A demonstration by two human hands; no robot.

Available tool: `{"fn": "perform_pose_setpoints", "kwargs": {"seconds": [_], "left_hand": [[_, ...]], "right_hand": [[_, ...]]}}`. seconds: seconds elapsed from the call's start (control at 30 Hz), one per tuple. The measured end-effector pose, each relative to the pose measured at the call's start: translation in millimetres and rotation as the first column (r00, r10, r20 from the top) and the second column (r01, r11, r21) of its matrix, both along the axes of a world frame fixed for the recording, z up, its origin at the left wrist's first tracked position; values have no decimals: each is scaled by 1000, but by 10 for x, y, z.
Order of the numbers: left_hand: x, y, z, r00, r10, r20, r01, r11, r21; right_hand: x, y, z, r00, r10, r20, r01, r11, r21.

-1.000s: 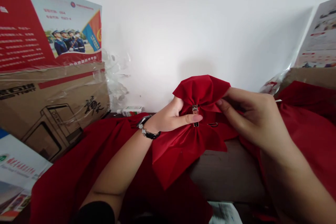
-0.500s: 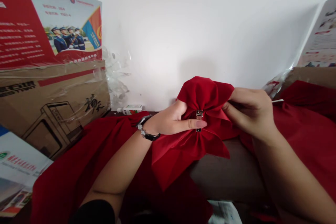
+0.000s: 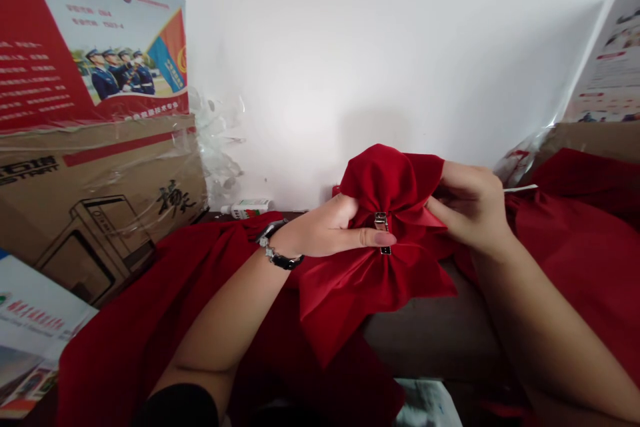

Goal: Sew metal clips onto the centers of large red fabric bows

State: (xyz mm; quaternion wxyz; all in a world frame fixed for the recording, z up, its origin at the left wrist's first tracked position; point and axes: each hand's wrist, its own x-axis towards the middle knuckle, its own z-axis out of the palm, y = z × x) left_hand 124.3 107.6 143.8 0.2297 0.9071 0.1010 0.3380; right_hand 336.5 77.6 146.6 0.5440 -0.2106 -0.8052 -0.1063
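Note:
A red fabric bow is held up in front of the white wall, its gathered middle bound by a shiny metal clip. From the left, my left hand grips it, the thumb laid across the clip and the other fingers hidden behind the cloth. My right hand pinches the bow's right edge between thumb and fingers; some fingertips are out of sight. Pointed tails of the bow hang below the clip. A thin white strip shows just beyond my right hand.
Red cloth drapes over the left side, with more red cloth at the right. A cardboard box stands at left below a printed board. A small white bottle lies by the wall.
My right hand has shifted slightly left. The bow's lower tails have swung a little to the right, and the clip is slightly more tilted. Both hands keep their hold.

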Motion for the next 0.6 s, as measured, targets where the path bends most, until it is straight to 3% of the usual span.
{"fn": "perform_pose_setpoints", "kwargs": {"seconds": [0.27, 0.43, 0.6], "left_hand": [[76, 44, -4, 963, -81, 257, 106, 991, -83], [74, 19, -35, 964, -18, 267, 70, 980, -185], [84, -31, -28, 960, -64, 271, 130, 964, -234]], "right_hand": [[5, 50, -30, 975, 167, -146, -161, 985, 55], [0, 37, -15, 951, 190, -244, -187, 982, 35], [18, 46, -16, 957, 188, -220, -193, 981, -3]]}}
